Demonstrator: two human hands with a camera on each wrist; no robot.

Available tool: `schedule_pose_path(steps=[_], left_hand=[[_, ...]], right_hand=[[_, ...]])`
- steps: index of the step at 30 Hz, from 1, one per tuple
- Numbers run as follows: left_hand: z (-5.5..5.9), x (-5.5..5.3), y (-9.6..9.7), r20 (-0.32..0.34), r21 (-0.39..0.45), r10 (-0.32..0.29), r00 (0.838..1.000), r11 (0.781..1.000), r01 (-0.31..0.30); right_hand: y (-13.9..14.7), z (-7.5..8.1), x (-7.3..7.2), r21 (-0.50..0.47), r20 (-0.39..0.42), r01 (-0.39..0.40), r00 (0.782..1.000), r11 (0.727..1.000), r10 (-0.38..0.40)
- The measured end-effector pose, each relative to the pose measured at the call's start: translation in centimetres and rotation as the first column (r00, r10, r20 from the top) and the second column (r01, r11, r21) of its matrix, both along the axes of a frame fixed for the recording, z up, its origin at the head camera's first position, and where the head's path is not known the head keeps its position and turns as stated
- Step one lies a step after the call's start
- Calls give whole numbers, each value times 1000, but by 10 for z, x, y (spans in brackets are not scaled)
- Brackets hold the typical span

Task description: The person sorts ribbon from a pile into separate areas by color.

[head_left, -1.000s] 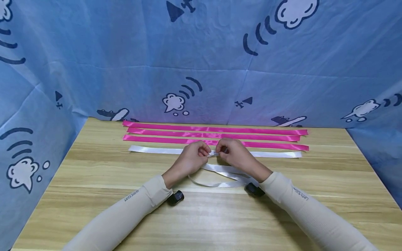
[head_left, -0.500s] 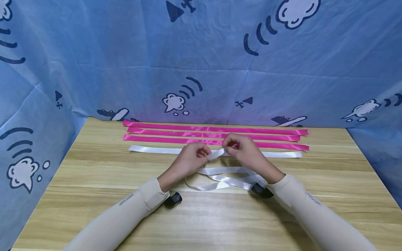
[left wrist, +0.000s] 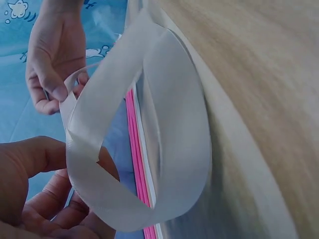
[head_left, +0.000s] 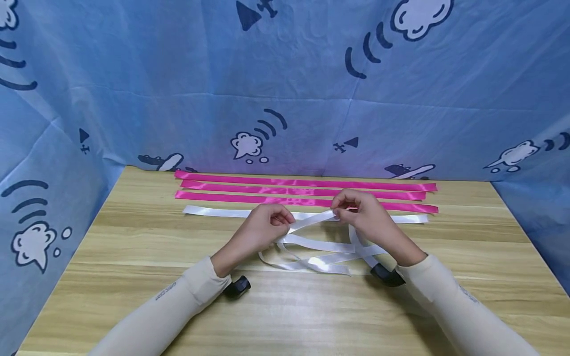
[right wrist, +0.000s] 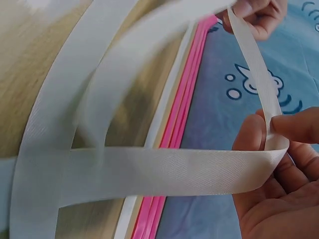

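Observation:
A white satin ribbon [head_left: 313, 219] stretches between the two hands, above the tabletop. My left hand [head_left: 266, 225] pinches it at its left end of that stretch. On the other side my right hand [head_left: 369, 217] holds it between thumb and forefinger, and in the right wrist view the ribbon [right wrist: 164, 172] bends around these fingers [right wrist: 296, 124]. Loose loops of white ribbon [head_left: 322, 245] hang and lie below the hands, crossing one another. Seen from the left wrist, the ribbon [left wrist: 184, 124] forms a wide loop beside the left hand [left wrist: 42, 191].
Behind the hands a second white ribbon [head_left: 213, 211] lies straight across the wooden table [head_left: 147, 277]. Beyond it, three pink ribbons [head_left: 231, 198] run side by side near the back edge. A blue patterned cloth [head_left: 178, 109] hangs behind the table.
My right hand has moved right, drawing out a longer stretch of white ribbon between the hands. The left hand has shifted slightly left, and the loose loops below have spread.

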State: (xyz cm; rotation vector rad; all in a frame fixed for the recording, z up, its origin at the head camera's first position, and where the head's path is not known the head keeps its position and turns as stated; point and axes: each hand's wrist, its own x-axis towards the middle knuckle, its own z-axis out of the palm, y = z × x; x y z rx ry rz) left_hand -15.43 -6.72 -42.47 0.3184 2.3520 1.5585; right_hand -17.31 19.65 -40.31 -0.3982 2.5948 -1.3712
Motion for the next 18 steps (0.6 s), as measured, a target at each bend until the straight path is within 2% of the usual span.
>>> schedule_pose_path(steps=[7, 18], left_hand=[[2, 5, -7, -6, -4, -5, 1000, 1000, 5], [15, 8, -16, -18, -13, 40, 999, 999, -41]], right_hand=[[17, 8, 7, -13, 8, 29, 1000, 1000, -29], [40, 27, 18, -7, -87, 65, 994, 998, -66]])
